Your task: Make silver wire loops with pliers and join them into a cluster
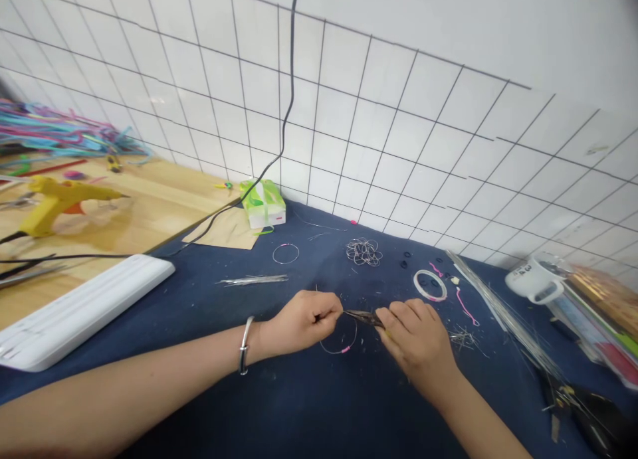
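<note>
My left hand (306, 321) is closed in a pinch on a thin wire ring (329, 351), which hangs below the fingers and bears a small pink piece low on its loop. My right hand (416, 339) is wrapped round the handles of a pair of pliers (365, 317). The pliers' narrow jaws point left and meet the wire at my left fingertips; whether they grip it is too small to tell. Beyond my hands lie another wire ring (286, 253), a bundle of straight wires (254, 280) and a heap of wire loops (363, 252).
A white power strip (90, 309) lies at left, near a yellow glue gun (64, 203) on the wooden surface. A tissue pack (263, 203) stands by the tiled wall. To the right are a white tape roll (429, 285), long wires (503, 313) and a white mug (535, 277).
</note>
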